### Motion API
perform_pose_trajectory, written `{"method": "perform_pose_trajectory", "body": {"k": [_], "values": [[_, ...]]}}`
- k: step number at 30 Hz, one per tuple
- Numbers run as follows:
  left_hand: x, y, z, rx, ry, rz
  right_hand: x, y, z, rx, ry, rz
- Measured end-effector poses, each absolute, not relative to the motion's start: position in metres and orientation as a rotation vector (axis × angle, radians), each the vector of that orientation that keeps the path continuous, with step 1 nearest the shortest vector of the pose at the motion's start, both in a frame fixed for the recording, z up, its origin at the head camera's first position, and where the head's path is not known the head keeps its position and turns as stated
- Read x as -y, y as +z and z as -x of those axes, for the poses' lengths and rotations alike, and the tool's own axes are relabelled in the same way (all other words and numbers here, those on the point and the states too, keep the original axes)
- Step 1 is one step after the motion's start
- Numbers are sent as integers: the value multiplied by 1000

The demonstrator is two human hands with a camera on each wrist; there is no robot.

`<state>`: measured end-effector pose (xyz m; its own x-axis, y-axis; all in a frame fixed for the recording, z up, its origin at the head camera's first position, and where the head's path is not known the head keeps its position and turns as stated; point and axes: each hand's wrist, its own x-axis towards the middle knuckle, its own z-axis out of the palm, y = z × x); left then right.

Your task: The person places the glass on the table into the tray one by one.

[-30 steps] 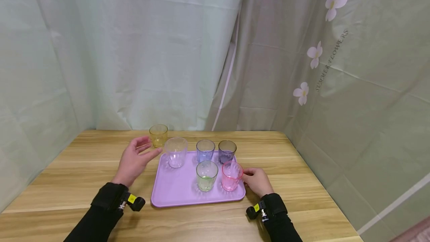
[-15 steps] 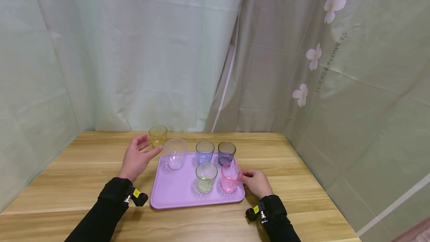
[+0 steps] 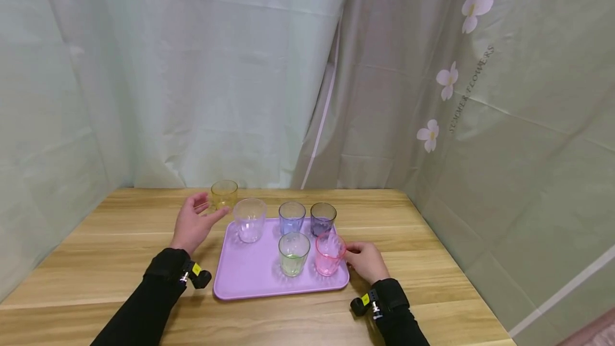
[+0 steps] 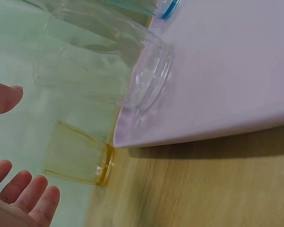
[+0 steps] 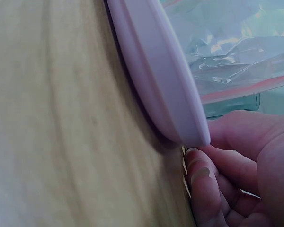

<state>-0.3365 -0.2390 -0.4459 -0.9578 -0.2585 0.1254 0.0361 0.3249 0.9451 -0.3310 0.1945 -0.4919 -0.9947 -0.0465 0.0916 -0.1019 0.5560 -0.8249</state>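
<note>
My left hand [image 3: 192,224] hovers with fingers spread beside the yellow glass [image 3: 223,196], which stands on the table behind the tray's left corner. In the left wrist view a gap shows between the fingers [image 4: 46,203] and that glass. At the right side of the purple tray [image 3: 250,276], my right hand [image 3: 367,261] pinches the rim, the thumb [image 5: 232,130] above and curled fingers below. Next to that hand the pink glass [image 3: 329,260] stands on the tray. Also on it are a clear glass [image 3: 250,223], a blue glass [image 3: 291,220], a dark grey glass [image 3: 322,220] and a green glass [image 3: 293,258].
The wooden table [image 3: 96,260] reaches back to a pale curtain [image 3: 216,79]. A second curtain side with printed flowers [image 3: 427,135] hangs along the right edge. Bare wood shows left, right and in front of the tray.
My left hand and forearm shift slightly forward and right, staying near the yellow glass. The right hand keeps its grip on the tray, and the glasses stand as before.
</note>
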Motion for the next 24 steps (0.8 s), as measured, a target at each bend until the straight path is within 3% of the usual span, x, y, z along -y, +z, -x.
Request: {"method": "perform_pose_trajectory", "body": {"k": [24], "values": [[249,-465,358,2351,-1677,-290,-198,-495,335,2739,1438,-152]]}}
